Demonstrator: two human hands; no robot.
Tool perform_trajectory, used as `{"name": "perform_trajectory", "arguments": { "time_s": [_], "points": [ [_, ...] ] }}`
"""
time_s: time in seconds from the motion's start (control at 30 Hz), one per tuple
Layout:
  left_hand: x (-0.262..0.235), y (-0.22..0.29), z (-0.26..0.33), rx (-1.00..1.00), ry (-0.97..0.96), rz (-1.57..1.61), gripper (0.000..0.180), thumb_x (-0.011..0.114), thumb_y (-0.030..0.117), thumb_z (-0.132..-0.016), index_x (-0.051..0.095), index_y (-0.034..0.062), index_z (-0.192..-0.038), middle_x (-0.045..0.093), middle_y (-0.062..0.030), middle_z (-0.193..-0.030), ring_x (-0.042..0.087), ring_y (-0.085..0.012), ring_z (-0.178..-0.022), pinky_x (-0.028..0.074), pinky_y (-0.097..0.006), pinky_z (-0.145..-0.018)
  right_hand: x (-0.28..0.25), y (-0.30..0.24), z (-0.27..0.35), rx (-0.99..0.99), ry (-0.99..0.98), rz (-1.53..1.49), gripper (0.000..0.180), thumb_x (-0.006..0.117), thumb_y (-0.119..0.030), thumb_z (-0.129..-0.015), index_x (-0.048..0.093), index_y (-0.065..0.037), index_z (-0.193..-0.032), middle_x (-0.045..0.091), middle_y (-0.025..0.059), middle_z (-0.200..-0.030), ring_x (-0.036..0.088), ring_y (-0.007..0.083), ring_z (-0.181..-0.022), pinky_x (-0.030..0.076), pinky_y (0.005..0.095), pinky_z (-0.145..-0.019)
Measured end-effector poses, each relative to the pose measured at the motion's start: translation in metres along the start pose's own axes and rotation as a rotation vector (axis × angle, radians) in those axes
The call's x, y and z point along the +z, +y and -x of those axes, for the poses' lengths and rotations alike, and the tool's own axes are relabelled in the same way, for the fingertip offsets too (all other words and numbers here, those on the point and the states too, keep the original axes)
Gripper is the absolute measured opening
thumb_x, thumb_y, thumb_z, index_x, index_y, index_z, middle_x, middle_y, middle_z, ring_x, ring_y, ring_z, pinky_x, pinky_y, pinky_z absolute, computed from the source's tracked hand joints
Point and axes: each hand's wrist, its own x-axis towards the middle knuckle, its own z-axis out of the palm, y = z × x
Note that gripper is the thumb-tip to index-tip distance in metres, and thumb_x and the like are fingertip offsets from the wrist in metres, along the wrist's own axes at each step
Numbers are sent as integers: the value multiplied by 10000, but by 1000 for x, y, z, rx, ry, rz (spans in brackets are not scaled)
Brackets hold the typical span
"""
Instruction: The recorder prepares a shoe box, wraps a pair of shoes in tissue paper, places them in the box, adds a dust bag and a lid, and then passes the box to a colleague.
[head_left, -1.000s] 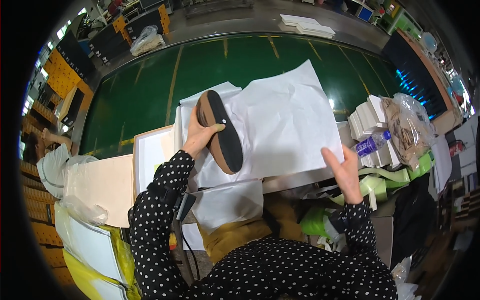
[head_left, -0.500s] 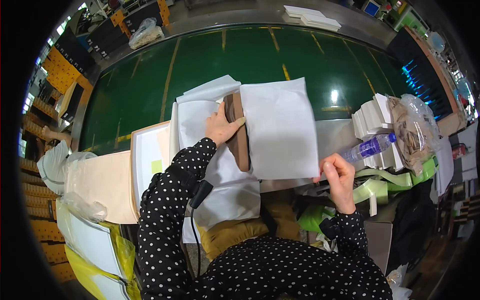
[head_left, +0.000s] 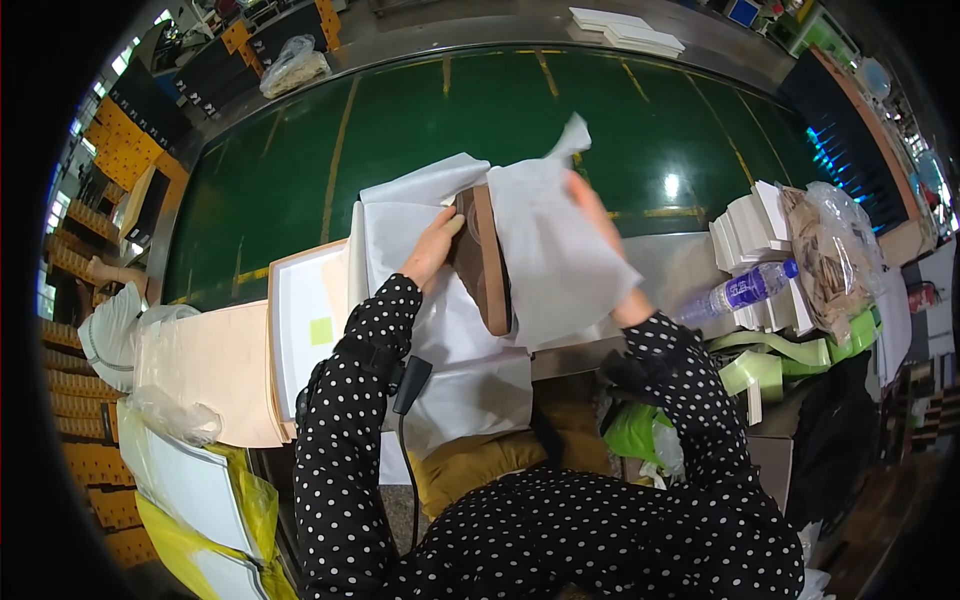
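A brown shoe (head_left: 484,262) stands on its edge, sole side showing, on a stack of white tissue paper (head_left: 420,300). My left hand (head_left: 434,246) grips the shoe from the left. My right hand (head_left: 600,232) holds a sheet of tissue paper (head_left: 545,250) and has it lifted and folded over against the shoe's right side; the sheet hides most of the hand. Both sleeves are black with white dots.
A green conveyor belt (head_left: 400,120) runs behind the paper. An open white shoe box (head_left: 300,320) lies to the left. At right are stacked white cartons (head_left: 748,225), a plastic water bottle (head_left: 740,292) and a clear bag (head_left: 830,250). Flat cardboard (head_left: 215,370) sits at lower left.
The shoe went from raised in my left hand down onto the paper, standing on edge. My right hand left the table edge, took the sheet and folded it over toward the shoe.
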Motion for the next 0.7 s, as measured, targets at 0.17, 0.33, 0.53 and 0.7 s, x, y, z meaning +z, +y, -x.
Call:
{"name": "perform_trajectory", "arguments": {
  "time_s": [0.17, 0.33, 0.53, 0.7],
  "points": [
    [-133, -83, -6, 670, -142, -455, 634, 406, 522, -1019, 367, 132, -1518, 365, -84, -1549, 347, -209, -1402, 303, -401, -1127, 118, -1, -1, -439, -359, 394, 626, 541, -393, -963, 413, -21, -1450, 334, 267, -1521, 311, 469, -1395, 284, 558, -1116],
    [-90, 16, 58, 205, 228, 126, 632, 401, 511, -1028, 394, 89, -1499, 336, -116, -1569, 310, -229, -1444, 269, -353, -1165, 119, 31, 14, -348, -610, 814, 579, 596, -367, -935, 502, -11, -1383, 418, 262, -1454, 360, 446, -1366, 336, 623, -1043],
    [-118, -21, 74, 628, 441, -1065, 603, 554, 445, -968, 458, 113, -1462, 313, -176, -1574, 260, -379, -1462, 233, -480, -1179, 110, 19, 23, -518, -514, 756, 583, 650, -388, -882, 541, -22, -1323, 439, 234, -1428, 367, 425, -1357, 342, 609, -1029],
    [-113, -41, 65, 633, 291, -1628, 636, 577, 512, -920, 500, 129, -1423, 333, -173, -1564, 259, -345, -1470, 208, -582, -1156, 84, -10, 63, -561, -606, 751, 554, 631, -403, -908, 553, -27, -1307, 455, 225, -1433, 410, 407, -1334, 392, 571, -1025]
  ]
}}
